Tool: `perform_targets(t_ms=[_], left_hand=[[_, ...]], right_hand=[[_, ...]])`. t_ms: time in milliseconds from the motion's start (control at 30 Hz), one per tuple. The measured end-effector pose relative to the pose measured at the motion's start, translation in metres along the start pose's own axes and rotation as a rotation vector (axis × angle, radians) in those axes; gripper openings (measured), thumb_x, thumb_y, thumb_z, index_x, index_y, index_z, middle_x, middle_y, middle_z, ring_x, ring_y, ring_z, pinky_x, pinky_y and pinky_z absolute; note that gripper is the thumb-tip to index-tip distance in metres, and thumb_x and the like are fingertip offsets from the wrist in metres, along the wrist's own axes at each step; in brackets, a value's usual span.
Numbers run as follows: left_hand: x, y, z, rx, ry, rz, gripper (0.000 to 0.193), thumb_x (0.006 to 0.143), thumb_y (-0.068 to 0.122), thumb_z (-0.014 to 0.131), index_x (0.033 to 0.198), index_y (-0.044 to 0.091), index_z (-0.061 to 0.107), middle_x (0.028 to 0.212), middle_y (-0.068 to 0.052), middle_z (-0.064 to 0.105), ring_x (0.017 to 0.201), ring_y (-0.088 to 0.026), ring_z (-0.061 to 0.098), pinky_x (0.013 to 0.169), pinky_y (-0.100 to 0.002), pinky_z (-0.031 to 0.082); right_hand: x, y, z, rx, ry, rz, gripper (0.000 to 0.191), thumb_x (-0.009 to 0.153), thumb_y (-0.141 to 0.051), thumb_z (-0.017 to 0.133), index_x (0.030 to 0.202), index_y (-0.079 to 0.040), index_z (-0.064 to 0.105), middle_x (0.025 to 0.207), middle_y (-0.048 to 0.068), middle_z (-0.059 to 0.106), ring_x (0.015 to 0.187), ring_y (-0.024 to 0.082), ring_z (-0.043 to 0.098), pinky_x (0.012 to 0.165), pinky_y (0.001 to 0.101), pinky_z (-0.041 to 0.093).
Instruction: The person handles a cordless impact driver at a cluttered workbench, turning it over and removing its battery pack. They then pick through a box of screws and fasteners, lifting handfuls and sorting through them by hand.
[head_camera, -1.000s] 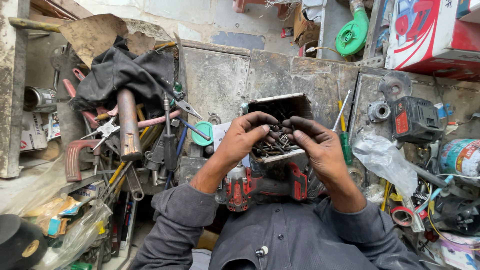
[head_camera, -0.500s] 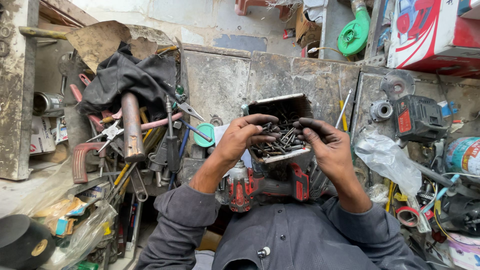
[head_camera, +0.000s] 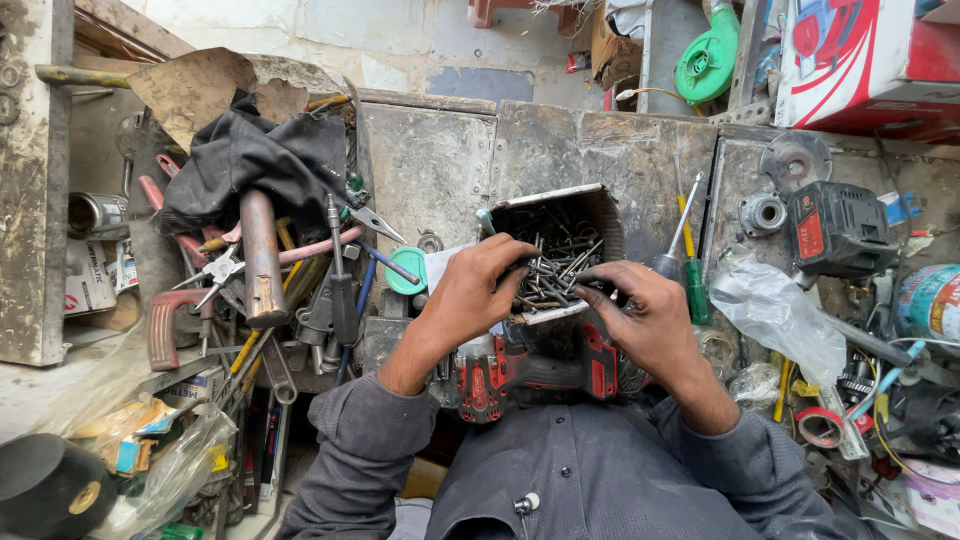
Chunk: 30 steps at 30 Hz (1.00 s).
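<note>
Centre frame, our left hand (head_camera: 478, 290) and right hand (head_camera: 640, 318) dig curled fingers into the open box of screws (head_camera: 560, 250); we cannot tell if any are pinched. The box (perched above the red drill (head_camera: 530, 370)) may tip and spill.

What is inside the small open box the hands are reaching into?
The box holds a tangled heap of dark screws. The left hand and right hand cover its near part, so the bottom stays unseen.
</note>
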<state>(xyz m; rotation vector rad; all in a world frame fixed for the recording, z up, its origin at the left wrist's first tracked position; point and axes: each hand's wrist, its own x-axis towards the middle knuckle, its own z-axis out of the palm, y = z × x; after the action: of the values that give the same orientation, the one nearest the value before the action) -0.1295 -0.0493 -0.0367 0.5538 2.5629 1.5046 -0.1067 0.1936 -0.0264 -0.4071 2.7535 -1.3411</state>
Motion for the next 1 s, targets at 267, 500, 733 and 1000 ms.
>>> perform_targets(t_ms=[267,500,733,1000], left_hand=[[-0.001,0.001,-0.005,0.097,-0.135,0.15,0.024,0.083,0.0,0.066,0.107,-0.001,0.065,0.094,-0.016,0.059,0.092,-0.037,0.061,0.077,-0.046,0.051],[0.006,0.008,-0.007,0.177,-0.122,0.191,0.024,0.079,-0.001,0.067,0.103,-0.001,0.066,0.095,-0.015,0.061,0.094,-0.036,0.059,0.081,-0.045,0.05],[0.014,0.009,0.004,0.17,0.021,0.222,0.024,0.083,0.0,0.068,0.107,0.0,0.068,0.111,-0.015,0.067,0.106,-0.033,0.061,0.092,-0.042,0.052],[0.068,-0.028,0.056,0.372,-0.27,0.276,0.027,0.089,0.014,0.059,0.11,-0.002,0.065,0.117,-0.019,0.065,0.11,-0.036,0.062,0.095,-0.047,0.052]], right_hand=[[0.0,0.006,-0.002,-0.058,0.045,-0.103,0.026,0.089,-0.014,0.078,0.112,-0.006,0.073,0.11,0.011,0.075,0.101,0.027,0.072,0.086,0.0362,0.057],[0.006,0.022,0.0,-0.032,0.174,0.132,0.042,0.091,-0.018,0.076,0.128,-0.003,0.065,0.132,0.017,0.065,0.11,0.029,0.068,0.085,0.0358,0.055],[0.002,0.038,0.019,0.088,0.193,0.137,0.037,0.097,-0.011,0.065,0.133,-0.004,0.06,0.136,0.017,0.06,0.117,0.032,0.064,0.093,0.038,0.054],[0.001,0.048,0.028,0.129,0.219,0.082,0.037,0.098,-0.007,0.058,0.135,-0.003,0.057,0.136,0.02,0.057,0.116,0.033,0.062,0.09,0.0368,0.055]])
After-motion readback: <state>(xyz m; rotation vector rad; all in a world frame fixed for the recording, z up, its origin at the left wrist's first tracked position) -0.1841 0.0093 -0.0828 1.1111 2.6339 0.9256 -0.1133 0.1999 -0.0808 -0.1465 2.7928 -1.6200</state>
